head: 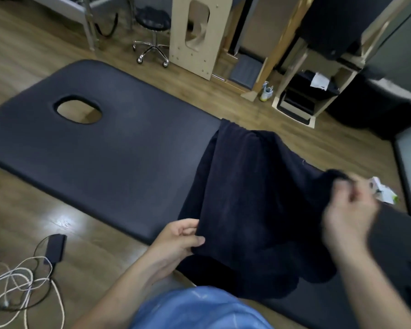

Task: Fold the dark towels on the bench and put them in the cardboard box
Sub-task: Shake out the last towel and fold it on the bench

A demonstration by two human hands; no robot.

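A dark navy towel (254,198) hangs stretched between my two hands above the right part of the dark padded bench (119,148). My left hand (178,238) pinches its near left edge between thumb and fingers. My right hand (351,207), blurred by motion, grips a bunched corner of the towel at the right. The far end of the towel drapes over the bench's far edge. More dark cloth (247,279) lies heaped under the held towel. No cardboard box is in view.
The bench has an oval face hole (78,109) at its left end. Tangled cables (17,286) and a black power brick (55,248) lie on the wooden floor at lower left. A wheeled stool (152,27), wooden panels and a shelf unit (306,93) stand beyond the bench.
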